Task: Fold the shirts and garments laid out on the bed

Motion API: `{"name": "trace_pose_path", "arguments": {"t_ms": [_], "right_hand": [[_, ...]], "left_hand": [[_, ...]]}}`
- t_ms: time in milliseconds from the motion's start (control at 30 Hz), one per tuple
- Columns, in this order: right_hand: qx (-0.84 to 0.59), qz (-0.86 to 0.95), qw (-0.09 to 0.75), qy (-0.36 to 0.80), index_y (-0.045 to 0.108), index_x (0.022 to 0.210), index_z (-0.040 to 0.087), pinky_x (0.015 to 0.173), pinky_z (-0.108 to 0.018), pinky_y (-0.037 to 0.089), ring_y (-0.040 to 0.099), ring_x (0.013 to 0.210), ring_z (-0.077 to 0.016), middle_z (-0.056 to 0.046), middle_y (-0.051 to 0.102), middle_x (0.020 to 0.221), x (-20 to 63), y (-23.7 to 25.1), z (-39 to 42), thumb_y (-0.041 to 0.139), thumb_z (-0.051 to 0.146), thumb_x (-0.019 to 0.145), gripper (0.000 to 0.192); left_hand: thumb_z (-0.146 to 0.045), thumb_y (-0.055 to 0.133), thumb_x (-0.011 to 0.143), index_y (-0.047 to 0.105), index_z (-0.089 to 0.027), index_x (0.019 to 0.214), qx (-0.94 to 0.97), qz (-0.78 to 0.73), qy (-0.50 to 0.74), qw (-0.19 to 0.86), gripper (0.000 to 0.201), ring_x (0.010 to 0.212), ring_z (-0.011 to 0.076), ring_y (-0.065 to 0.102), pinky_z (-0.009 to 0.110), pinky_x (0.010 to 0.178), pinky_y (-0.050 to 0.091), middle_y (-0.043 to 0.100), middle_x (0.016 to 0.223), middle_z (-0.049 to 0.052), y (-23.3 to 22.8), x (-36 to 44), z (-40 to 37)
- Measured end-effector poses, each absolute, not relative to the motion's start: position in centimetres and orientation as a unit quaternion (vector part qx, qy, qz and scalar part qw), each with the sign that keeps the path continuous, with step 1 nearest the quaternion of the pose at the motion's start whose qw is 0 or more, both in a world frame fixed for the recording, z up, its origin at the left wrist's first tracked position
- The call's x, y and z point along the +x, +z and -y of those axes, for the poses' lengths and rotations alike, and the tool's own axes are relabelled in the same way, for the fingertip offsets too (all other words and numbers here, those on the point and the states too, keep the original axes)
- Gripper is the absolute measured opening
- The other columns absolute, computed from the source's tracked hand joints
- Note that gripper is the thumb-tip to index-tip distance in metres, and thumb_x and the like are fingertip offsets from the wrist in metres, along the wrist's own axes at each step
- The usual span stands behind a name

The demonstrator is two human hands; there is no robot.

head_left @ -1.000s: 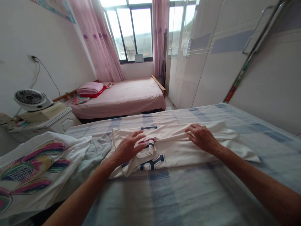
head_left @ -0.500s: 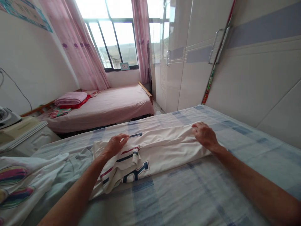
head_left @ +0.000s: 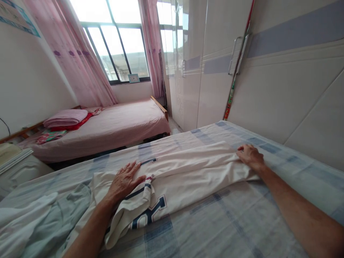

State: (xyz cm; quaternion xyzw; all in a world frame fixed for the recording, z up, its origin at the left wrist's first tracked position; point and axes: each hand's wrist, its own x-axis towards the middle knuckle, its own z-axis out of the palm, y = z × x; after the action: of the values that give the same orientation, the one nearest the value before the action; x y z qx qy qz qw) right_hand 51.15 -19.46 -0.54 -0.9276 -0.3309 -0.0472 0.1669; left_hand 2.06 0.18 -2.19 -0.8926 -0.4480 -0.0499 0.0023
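Note:
A white T-shirt [head_left: 188, 179] with dark blue letters and striped sleeve trim lies folded lengthwise on the bed. My left hand [head_left: 126, 181] rests flat on its left part, beside the bunched striped sleeve, fingers stretched out. At the shirt's right end, my right hand [head_left: 249, 156] has its fingers curled together, pinching the edge of the cloth. Part of the shirt's left end is hidden under my left forearm.
The shirt lies on a blue-and-white checked bedsheet [head_left: 204, 222]. Grey-green and white clothes [head_left: 59, 218] lie at the left. Beyond are a pink bed [head_left: 115, 125] with folded bedding [head_left: 68, 117], and a glossy wardrobe [head_left: 290, 86] at the right.
My left hand has come down flat onto the shirt. My right hand has moved right to the shirt's end, and the cloth looks flatter. The view has swung slightly to the right.

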Motion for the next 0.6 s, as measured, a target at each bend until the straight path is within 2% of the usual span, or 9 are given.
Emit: {"name": "trace_pose_path", "arguments": {"t_ms": [67,133,333,467,600], "right_hand": [[-0.919,0.341,0.164,-0.111,0.061,0.107,0.016,0.078,-0.040,0.044,0.055,0.105,-0.0309,-0.016,0.060,0.116,50.2,0.3,19.8,0.043,0.031,0.079,0.037],[-0.909,0.361,0.160,-0.130,0.062,0.108,0.016,0.080,-0.040,0.043,0.056,0.104,-0.0293,-0.015,0.060,0.116,49.2,1.6,20.3,0.040,0.032,0.081,0.038],[-0.908,0.411,0.077,0.033,0.068,0.078,0.019,0.068,-0.034,0.043,0.062,0.085,-0.0255,-0.012,0.067,0.094,48.3,3.9,24.2,0.043,0.054,0.078,0.043],[-0.888,0.442,0.113,0.058,0.069,0.076,0.019,0.068,-0.031,0.045,0.063,0.079,-0.0234,-0.009,0.067,0.086,48.4,2.6,27.5,0.049,0.053,0.071,0.040],[-0.880,0.443,0.156,0.068,0.067,0.075,0.020,0.067,-0.029,0.045,0.063,0.077,-0.0216,-0.006,0.069,0.081,48.3,1.4,29.0,0.052,0.041,0.066,0.028]], "left_hand": [[-0.064,0.036,0.086,0.042,-0.020,0.141,-0.894,0.445,-0.046,0.007,0.071,0.139,0.0292,0.029,0.046,0.112,0.025,0.034,0.150,0.010,-2.1,2.0,-0.2],[-0.065,0.034,0.086,0.042,-0.020,0.141,-0.897,0.439,-0.048,0.008,0.071,0.139,0.0286,0.028,0.045,0.112,0.025,0.034,0.150,0.010,-2.2,2.0,-0.2],[-0.065,0.033,0.086,0.041,-0.018,0.142,-0.896,0.442,-0.041,0.010,0.073,0.139,0.0296,0.028,0.046,0.112,0.024,0.033,0.150,0.011,-2.4,1.9,-0.4],[-0.063,0.032,0.087,0.040,-0.017,0.142,-0.895,0.445,-0.027,0.010,0.072,0.139,0.0297,0.027,0.046,0.112,0.023,0.031,0.151,0.010,-2.2,2.1,-0.4],[-0.061,0.033,0.088,0.040,-0.018,0.142,-0.895,0.446,-0.025,0.010,0.069,0.139,0.0294,0.027,0.047,0.112,0.023,0.031,0.151,0.010,-2.1,2.1,-0.4]]}}
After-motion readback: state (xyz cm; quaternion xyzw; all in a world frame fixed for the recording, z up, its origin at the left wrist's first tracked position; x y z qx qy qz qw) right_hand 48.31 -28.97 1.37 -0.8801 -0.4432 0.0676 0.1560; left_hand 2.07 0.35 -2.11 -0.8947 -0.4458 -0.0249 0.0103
